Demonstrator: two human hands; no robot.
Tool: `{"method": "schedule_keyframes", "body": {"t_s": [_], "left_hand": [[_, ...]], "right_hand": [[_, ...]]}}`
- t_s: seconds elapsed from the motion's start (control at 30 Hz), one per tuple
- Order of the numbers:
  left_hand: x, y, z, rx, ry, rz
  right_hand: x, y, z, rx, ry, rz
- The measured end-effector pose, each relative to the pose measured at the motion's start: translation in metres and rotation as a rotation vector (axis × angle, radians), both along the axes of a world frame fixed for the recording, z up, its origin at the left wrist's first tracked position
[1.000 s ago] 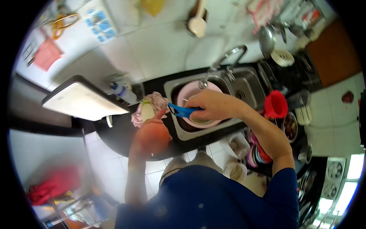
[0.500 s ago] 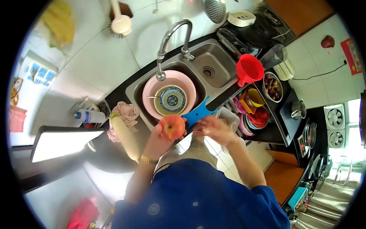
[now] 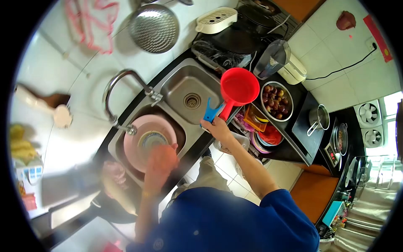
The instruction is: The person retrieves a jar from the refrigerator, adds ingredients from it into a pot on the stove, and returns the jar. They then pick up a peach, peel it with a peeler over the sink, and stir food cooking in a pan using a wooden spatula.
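Note:
My right hand (image 3: 217,129) is closed round the handle of a blue Y-shaped peeler (image 3: 211,112), its forked end pointing up over the sink's front edge. The red dipper (image 3: 239,86) is close to its right. My left hand (image 3: 160,164) is smeared by motion over the front right rim of the pink basin (image 3: 131,147). A reddish blur shows at its fingers; I cannot tell whether the apple is in them. Inside the basin, partly behind this hand, sits a patterned bowl (image 3: 147,142).
The tap (image 3: 110,90) arches over the basin in the double sink (image 3: 178,75). A pale long vegetable (image 3: 119,194) and pink cloth (image 3: 114,173) lie left on the counter. At right stand a bowl of dark round fruit (image 3: 276,101) and a small pot (image 3: 320,117).
My right hand has taken hold of the blue peeler and carried it right, towards the dipper. My left hand, which held the apple, has moved over the basin. The view has swung right.

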State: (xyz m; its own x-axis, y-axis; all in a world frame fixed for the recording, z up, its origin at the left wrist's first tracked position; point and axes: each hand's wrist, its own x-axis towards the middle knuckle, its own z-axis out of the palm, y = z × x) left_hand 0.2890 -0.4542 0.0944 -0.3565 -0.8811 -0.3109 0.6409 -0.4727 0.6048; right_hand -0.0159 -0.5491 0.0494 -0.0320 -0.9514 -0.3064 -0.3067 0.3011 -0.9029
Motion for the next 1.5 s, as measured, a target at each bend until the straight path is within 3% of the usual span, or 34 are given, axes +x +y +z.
{"method": "schedule_keyframes", "body": {"t_s": [0.13, 0.23, 0.37, 0.43, 0.47, 0.53, 0.6, 0.7, 0.9, 1.07, 1.27, 1.37, 1.5], "left_hand": [[-0.042, -0.028, 0.007, 0.090, 0.047, -0.016], [-0.065, -0.043, -0.003, 0.085, 0.063, -0.003], [-0.094, -0.069, 0.000, 0.006, -0.171, -0.023], [-0.108, -0.086, 0.003, 0.013, -0.186, 0.013], [-0.115, -0.093, 0.002, 0.056, -0.061, 0.042], [-0.116, -0.108, -0.005, 0.105, 0.048, 0.092], [-0.113, -0.124, -0.015, 0.062, 0.107, -0.054], [-0.112, -0.130, -0.021, 0.016, 0.072, -0.072], [-0.118, -0.136, 0.015, -0.131, 0.017, -0.127], [-0.107, -0.136, 0.016, -0.087, -0.006, -0.115], [-0.106, -0.139, 0.021, -0.111, -0.086, -0.073], [-0.107, -0.144, 0.024, -0.120, -0.091, -0.084], [-0.108, -0.151, 0.022, -0.152, -0.100, -0.105]], "right_hand": [[-0.044, 0.001, 0.009, -0.098, 0.141, 0.072], [-0.077, 0.004, 0.017, 0.005, 0.135, 0.089], [-0.107, 0.013, -0.004, 0.162, 0.134, 0.189], [-0.111, 0.015, 0.001, 0.220, -0.215, 0.083], [-0.111, 0.014, 0.001, 0.292, -0.527, 0.041], [-0.097, 0.003, 0.047, 0.321, -0.700, -0.043], [-0.081, -0.008, 0.061, 0.225, -0.834, -0.104], [-0.055, -0.035, 0.084, 0.045, -0.851, -0.081], [-0.018, -0.056, 0.091, 0.072, -0.807, 0.002], [-0.021, -0.069, 0.103, 0.117, -0.518, 0.252], [-0.012, -0.076, 0.120, 0.128, -0.633, 0.143], [-0.021, -0.084, 0.101, 0.116, -0.700, 0.190], [-0.020, -0.083, 0.099, 0.092, -0.643, 0.122]]}}
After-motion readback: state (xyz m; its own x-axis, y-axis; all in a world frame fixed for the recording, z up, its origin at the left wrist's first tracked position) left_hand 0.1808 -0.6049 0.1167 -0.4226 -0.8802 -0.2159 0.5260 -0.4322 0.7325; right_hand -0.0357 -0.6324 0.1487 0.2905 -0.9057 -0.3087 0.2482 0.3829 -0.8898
